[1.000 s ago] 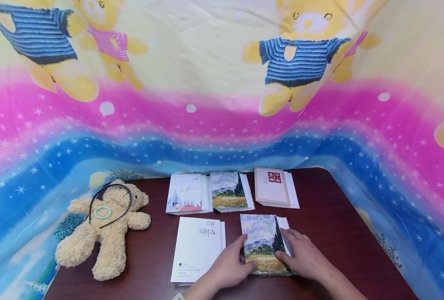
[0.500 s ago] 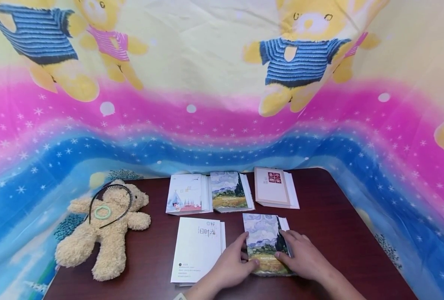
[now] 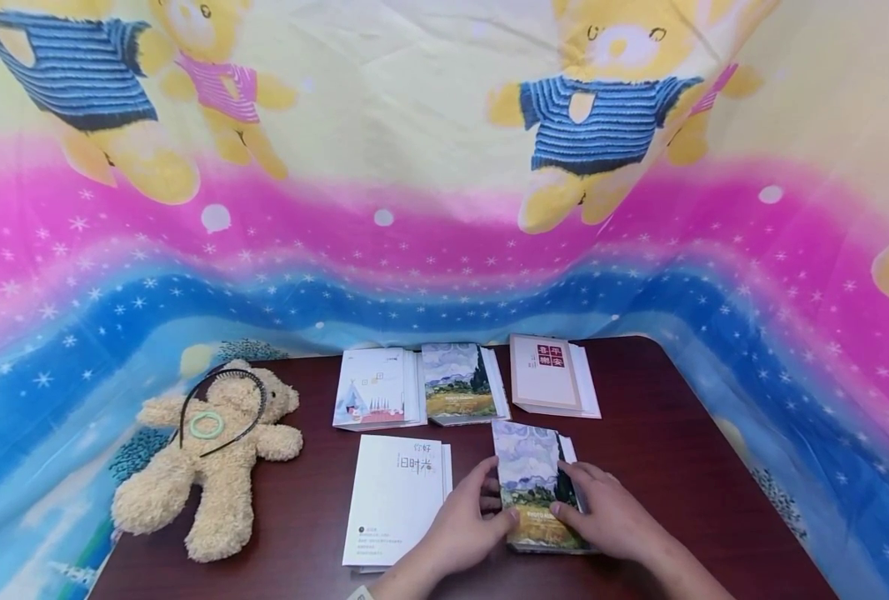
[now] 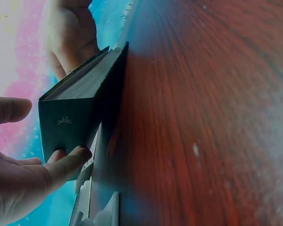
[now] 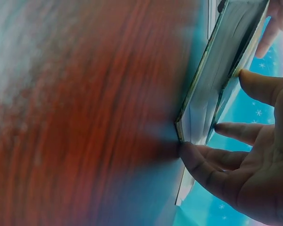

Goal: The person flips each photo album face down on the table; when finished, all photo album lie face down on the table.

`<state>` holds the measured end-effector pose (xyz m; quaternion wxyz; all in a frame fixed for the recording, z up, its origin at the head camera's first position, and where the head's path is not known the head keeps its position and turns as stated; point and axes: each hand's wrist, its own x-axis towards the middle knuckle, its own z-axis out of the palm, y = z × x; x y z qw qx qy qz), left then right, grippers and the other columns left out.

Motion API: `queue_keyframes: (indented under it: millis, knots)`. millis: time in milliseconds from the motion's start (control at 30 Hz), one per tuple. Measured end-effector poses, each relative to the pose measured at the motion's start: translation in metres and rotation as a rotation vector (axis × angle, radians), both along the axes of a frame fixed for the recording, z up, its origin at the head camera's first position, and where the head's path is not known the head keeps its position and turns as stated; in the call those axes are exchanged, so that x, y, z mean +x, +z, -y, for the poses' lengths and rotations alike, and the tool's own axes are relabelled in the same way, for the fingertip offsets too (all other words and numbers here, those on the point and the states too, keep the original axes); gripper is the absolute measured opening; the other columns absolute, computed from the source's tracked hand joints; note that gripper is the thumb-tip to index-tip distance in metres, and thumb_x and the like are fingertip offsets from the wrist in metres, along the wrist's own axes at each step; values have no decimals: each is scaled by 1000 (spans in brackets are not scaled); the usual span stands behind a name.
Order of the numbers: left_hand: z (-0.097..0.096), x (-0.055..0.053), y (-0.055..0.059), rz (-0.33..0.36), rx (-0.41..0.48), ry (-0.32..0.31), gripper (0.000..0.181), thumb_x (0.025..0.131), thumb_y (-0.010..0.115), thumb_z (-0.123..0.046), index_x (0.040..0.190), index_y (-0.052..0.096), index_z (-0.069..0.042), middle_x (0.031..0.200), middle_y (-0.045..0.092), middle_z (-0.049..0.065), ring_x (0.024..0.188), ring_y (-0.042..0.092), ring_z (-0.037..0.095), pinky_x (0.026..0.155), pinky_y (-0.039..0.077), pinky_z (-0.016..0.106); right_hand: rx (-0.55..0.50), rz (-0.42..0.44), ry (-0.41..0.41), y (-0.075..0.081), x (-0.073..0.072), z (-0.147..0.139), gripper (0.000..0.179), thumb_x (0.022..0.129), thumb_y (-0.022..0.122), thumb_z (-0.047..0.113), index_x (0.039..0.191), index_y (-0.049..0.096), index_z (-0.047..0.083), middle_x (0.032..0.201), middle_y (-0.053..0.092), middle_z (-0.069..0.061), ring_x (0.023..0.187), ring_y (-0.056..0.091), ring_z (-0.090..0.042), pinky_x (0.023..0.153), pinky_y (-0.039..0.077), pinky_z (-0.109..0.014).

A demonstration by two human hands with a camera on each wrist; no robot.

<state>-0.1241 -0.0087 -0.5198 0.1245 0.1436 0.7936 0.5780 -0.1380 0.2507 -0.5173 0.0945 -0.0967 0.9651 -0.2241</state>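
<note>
In the head view, a photo album [image 3: 530,471] with a painted landscape cover stands between my two hands at the table's front. My left hand [image 3: 462,521] is at its left side. The left wrist view has the fingertips [image 4: 78,154] of that hand against the dark green spine [image 4: 61,127], while the thumb is held apart from the album. My right hand [image 3: 611,507] grips the page side: its thumb [image 5: 254,84] lies on the cover edge and its fingers reach the far corner. Close to my left hand lies a white album [image 3: 395,496] with Chinese lettering.
Along the back of the dark wooden table [image 3: 676,475] lie a tent-print album [image 3: 369,387], another landscape album [image 3: 455,379] and a beige album with red squares [image 3: 545,375]. A plush bear [image 3: 222,458] at left bears a black headband [image 3: 182,417] and a green ring [image 3: 206,425].
The landscape album between my hands has shifted slightly right, and its left spine side looks raised and turned. Both hands stay close to where they were.
</note>
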Motion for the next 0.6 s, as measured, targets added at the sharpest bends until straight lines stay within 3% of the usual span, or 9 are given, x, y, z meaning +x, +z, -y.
queue_keyframes:
  millis: [367,600]
  knots:
    - [-1,2,6,1,58,20,78,89,79,-26,156,41,-10,125,57,2,112,69,24,90,58,32,-111,37,2,2,0,-2,76,93,72,56,150,55,9,147,54,-20,134,52,-41,104,45,-63]
    - [-1,4,9,13,140,27,77,88,80,-23,155,43,-12,126,54,1,112,69,19,92,57,33,-176,87,-6,4,0,0,75,94,71,55,151,54,10,149,53,-20,133,53,-41,103,46,-63]
